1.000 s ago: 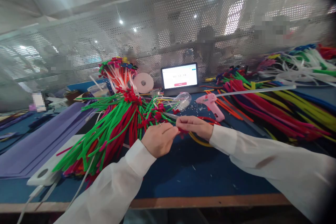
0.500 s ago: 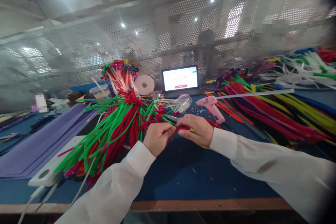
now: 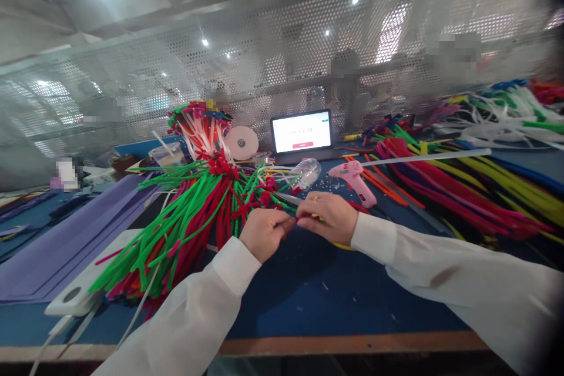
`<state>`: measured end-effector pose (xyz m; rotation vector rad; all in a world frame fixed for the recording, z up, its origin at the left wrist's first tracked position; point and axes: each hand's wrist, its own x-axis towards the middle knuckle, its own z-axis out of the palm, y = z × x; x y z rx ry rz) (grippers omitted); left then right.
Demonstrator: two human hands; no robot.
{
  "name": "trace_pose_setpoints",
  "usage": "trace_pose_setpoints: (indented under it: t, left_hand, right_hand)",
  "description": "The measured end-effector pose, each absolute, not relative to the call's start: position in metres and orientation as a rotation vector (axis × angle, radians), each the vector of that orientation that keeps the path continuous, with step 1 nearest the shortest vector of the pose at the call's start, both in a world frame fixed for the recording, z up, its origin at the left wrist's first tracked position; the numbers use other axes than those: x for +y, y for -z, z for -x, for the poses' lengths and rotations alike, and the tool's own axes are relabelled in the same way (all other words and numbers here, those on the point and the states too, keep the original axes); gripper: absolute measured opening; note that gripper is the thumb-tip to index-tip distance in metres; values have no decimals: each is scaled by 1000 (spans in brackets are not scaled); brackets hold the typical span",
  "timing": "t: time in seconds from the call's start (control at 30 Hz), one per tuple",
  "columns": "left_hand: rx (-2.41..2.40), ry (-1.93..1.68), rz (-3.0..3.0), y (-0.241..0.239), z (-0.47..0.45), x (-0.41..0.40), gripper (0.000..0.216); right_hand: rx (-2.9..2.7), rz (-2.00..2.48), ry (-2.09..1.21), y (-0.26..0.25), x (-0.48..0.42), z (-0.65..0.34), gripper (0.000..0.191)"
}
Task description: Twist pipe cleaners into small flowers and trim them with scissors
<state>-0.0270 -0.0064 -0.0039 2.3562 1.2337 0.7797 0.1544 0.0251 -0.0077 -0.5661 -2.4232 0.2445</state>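
My left hand [image 3: 265,234] is closed in a pinch, its fingertips meeting those of my right hand [image 3: 329,217] above the blue table. Between them is a small red pipe cleaner piece [image 3: 298,220], mostly covered by fingers. A bit of yellow shows in the curled fingers of my right hand. Just behind that hand, a pointed metal blade [image 3: 286,197] sticks out to the left; whether the hand holds it is hidden. Left of my hands lies a large bundle of green pipe cleaners [image 3: 176,211] and red ones with red tops.
A pink glue gun [image 3: 358,181] lies behind my right hand, near a clear plastic cup [image 3: 305,173]. Further back are a tablet [image 3: 302,132] and a white ribbon roll [image 3: 241,143]. Colourful pipe cleaners [image 3: 449,188] spread at right. A white power strip [image 3: 73,294] and purple sheets [image 3: 74,235] lie left.
The fingers of my right hand have shifted slightly on the red piece, and less red shows between the hands. Both hands stay in nearly the same place.
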Motion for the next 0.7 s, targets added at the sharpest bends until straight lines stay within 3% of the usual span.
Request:
trace_pose_setpoints:
  t: [0.07, 0.13, 0.2, 0.33, 0.43, 0.5, 0.63, 0.7]
  left_hand:
    - [1282, -882, -2748, 5, 28, -9, 30]
    - [1288, -933, -2872, 5, 28, -11, 28]
    - [1281, -925, -2633, 4, 27, -11, 32]
    - [1104, -684, -1802, 3, 24, -5, 39]
    - [1078, -658, -1737, 3, 24, -4, 39]
    - [1181, -766, -2050, 3, 26, -6, 36]
    - [1316, -939, -2816, 4, 30, -10, 28]
    - [1314, -946, -2816, 4, 30, -10, 28]
  right_hand:
    - [-2392, 585, -708, 12, 27, -149, 36]
    - [-2331, 587, -944, 15, 27, -145, 34]
    - [-2325, 623, -751, 15, 26, -146, 27]
    - [-2390, 533, 170, 9, 22, -155, 22]
    - [-2394, 510, 332, 5, 22, -158, 23]
    - [-2392, 633, 44, 7, 24, -156, 28]
    - [-2304, 712, -924, 14, 29, -148, 40]
    - [-2255, 671, -1019, 15, 30, -147, 33]
